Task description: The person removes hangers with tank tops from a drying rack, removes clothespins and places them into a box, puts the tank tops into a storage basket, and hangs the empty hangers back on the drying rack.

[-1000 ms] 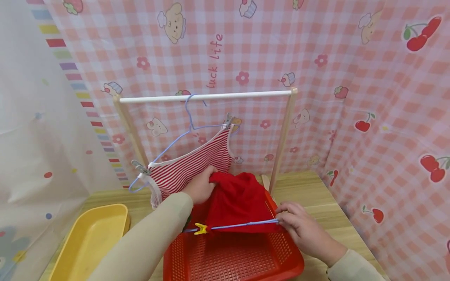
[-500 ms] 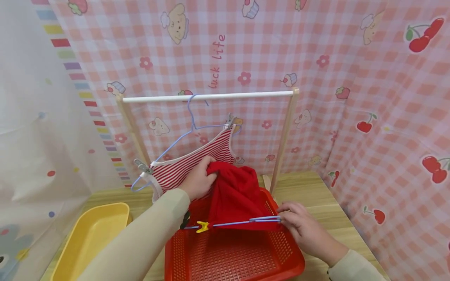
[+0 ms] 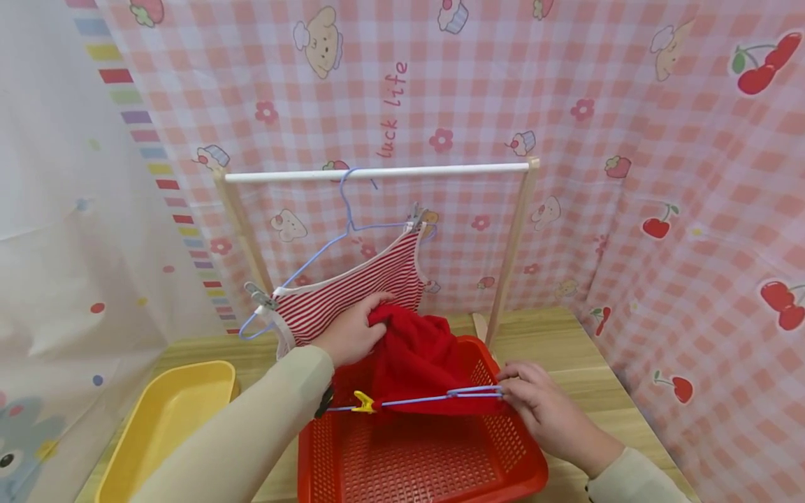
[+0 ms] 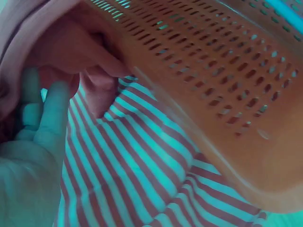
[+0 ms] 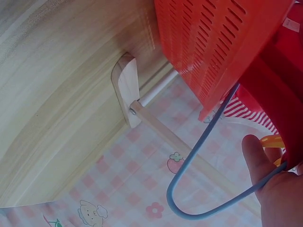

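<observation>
A plain red cloth garment [image 3: 415, 346] lies bunched over the far part of the red basket [image 3: 421, 461]; its full shape is hidden by folds. My left hand [image 3: 352, 334] pinches its upper left edge. Along the garment's near edge runs a blue wire hanger [image 3: 411, 402] with a yellow clothespin [image 3: 363, 402] near its left part. My right hand [image 3: 553, 412] grips the hanger's right end by the basket's rim. In the right wrist view, a yellow-orange piece [image 5: 272, 141], perhaps another clothespin, shows beside those fingers.
Behind, a red-and-white striped top [image 3: 352, 283] hangs tilted from a blue hanger on the white rail [image 3: 377, 172], held by grey clothespins [image 3: 260, 295]. A yellow tray [image 3: 166, 419] stands at the left. The rack's wooden post [image 3: 512, 251] rises behind the basket.
My left hand first lifts the garment's edge a little, then lowers it, and the cloth bunches lower. The hanger's right end has turned slightly, while my right hand stays nearly in place.
</observation>
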{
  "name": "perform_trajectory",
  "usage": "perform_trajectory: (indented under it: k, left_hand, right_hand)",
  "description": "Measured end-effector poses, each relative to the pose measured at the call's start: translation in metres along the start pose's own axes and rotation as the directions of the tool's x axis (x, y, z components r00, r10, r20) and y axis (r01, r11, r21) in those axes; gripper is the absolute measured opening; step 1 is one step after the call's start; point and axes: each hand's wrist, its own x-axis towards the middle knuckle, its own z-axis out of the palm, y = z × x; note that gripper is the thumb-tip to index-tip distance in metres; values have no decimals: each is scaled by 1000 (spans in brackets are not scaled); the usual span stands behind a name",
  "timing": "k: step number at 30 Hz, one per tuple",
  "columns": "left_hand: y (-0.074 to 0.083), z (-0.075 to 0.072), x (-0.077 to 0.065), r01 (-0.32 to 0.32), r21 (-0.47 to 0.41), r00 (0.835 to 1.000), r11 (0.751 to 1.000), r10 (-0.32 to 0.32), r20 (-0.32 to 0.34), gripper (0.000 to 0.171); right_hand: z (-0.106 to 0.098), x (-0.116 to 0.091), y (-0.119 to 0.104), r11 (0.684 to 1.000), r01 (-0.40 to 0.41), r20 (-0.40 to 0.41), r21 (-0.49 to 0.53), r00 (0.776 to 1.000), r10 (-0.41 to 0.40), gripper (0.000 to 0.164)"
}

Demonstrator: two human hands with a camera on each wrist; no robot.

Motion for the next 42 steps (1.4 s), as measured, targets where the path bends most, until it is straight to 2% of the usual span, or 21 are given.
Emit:
perform_trajectory:
  k: [6,10,13,16,19,25,31,34,42]
  left_hand:
    - [-6,3,-2,-12,177,999,984,6,37,42]
    - [-9,2,-3,-3,268,995,963,-24,97,52]
    - [-11,2,-4,4,267,984,964,-52,173,68]
    - [-14,4,-4,1,235,965,972,-63,254,85]
    - [-16,7,-4,-5,233,951,972,-67,302,92]
    - [-21,17,-1,-34,332,950,943,-72,303,84]
    - [-21,23,0,-35,385,934,922,-107,341,77]
    - [-22,25,1,-55,405,939,913,-90,332,71]
    - [-27,32,5,-118,463,965,879,-8,261,63]
  right_hand:
    - [0,-1,1,1000,1,-1,-2,1000,-1,26]
    - [0,-1,2,1000,1,-3,-7,1000,-1,28]
    - [0,-1,2,1000,1,-4,-15,1000,-1,27]
    - [0,-1,2,1000,0,-3,-18,1000,0,26]
    - [1,0,3,1000,1,-3,-19,1000,-1,26]
    - [1,0,3,1000,7,-2,-18,1000,-7,28]
    - [1,1,1,1000,8,-3,-2,1000,-8,29]
    - [1,1,1,1000,6,-5,-4,1000,-6,28]
    - [0,1,1,1000,-13,5,-11,1000,13,27]
